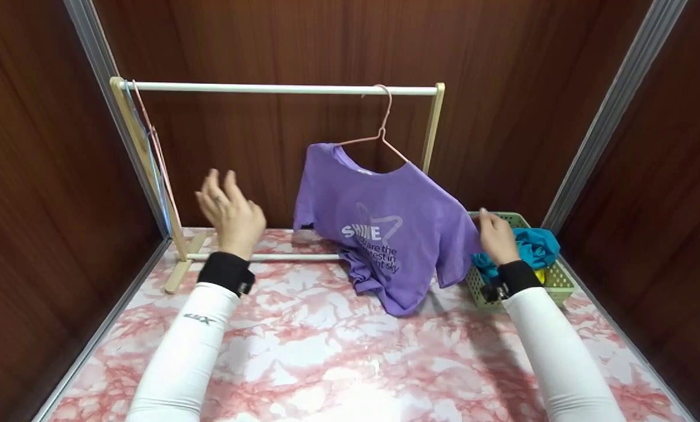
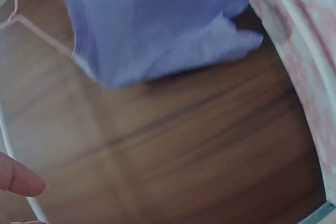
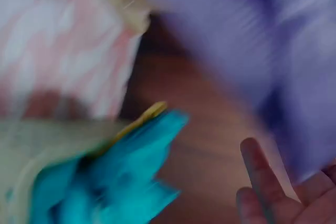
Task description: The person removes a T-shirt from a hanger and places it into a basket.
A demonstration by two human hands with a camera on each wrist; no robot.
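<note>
A purple T-shirt (image 1: pixel 385 217) with printed lettering hangs on a pink hanger (image 1: pixel 383 136), hooked over the rail near its right end. The shirt hangs skewed, its lower part bunched over the tabletop. My right hand (image 1: pixel 496 237) pinches the edge of the sleeve on the right; in the right wrist view some fingers (image 3: pixel 262 174) stick out straight beside the purple cloth. Left of the shirt, my left hand (image 1: pixel 233 217) is raised in the air, fingers spread and loosely bent, holding nothing. Only one fingertip (image 2: pixel 23 179) shows clearly in the left wrist view.
The rack's white rail (image 1: pixel 279 88) spans wooden posts. More hangers (image 1: pixel 156 152) hang at its left end. A green basket (image 1: pixel 561 288) with teal cloth (image 1: pixel 537 249) and something yellow stands at the right. Brown panels surround the pink-and-white marbled tabletop (image 1: pixel 315 357).
</note>
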